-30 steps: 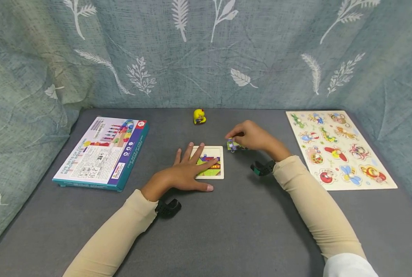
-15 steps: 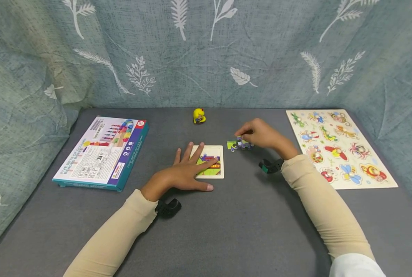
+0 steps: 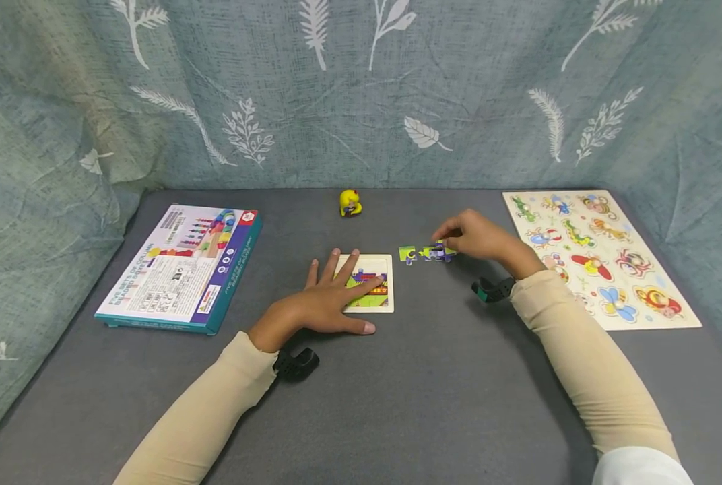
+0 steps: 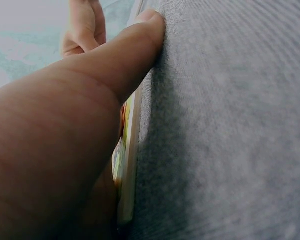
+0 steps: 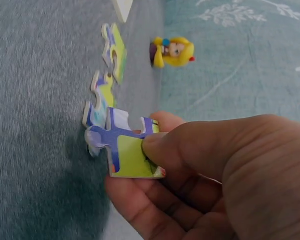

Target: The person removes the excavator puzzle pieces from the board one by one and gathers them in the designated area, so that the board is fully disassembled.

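My left hand [image 3: 331, 303] lies with fingers spread over a small wooden jigsaw puzzle board [image 3: 368, 308], hiding its left part. Purple, red and green picture pieces show inside its pale frame. In the right wrist view, my right hand [image 5: 204, 170] pinches a purple and yellow-green puzzle piece [image 5: 132, 155] between thumb and fingers. Just behind it, another puzzle piece [image 5: 104, 100] lies on the cloth, partly covered by the held one. Farther along lies one more puzzle piece [image 5: 117, 52]. The head view has this loose piece [image 3: 407, 254] right of the board.
A small yellow-haired figurine [image 3: 350, 203] stands behind the board. At the left is a boxed toy set [image 3: 179, 263]; at the right lies a wooden insect puzzle board [image 3: 597, 259], partly behind the right arm. A patterned curtain [image 3: 361, 101] hangs along the back of the grey surface.
My right hand has moved to the right, uncovering the loose puzzle pieces beside the board. The left hand has kept its place on the board.
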Motion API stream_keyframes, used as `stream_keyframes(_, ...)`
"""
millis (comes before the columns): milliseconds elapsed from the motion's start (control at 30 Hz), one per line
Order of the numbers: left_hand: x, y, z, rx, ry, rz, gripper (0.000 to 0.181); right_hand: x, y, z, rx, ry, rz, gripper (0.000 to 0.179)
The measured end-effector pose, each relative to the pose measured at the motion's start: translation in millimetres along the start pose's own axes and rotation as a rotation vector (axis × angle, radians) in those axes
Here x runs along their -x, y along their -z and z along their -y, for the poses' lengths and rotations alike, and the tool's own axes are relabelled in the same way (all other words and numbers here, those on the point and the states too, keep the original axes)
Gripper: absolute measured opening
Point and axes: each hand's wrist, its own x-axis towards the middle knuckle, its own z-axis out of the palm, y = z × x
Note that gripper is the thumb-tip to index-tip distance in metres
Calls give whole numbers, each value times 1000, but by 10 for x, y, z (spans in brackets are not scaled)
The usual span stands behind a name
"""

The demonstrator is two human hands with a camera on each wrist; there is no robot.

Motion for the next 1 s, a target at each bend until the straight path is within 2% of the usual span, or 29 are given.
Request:
stream_keyframes(267,25,2,-10,10,-14,-12,87,58,58,-73,-7,-37,36,22)
stream_keyframes(600,31,11,-15,19,-16,-7,87,73,44,-178,-90,-106,22,22)
stream_keyframes(1000,41,39,-30,33,-20,-6,87,65,44,-204,-83,-138,18,21)
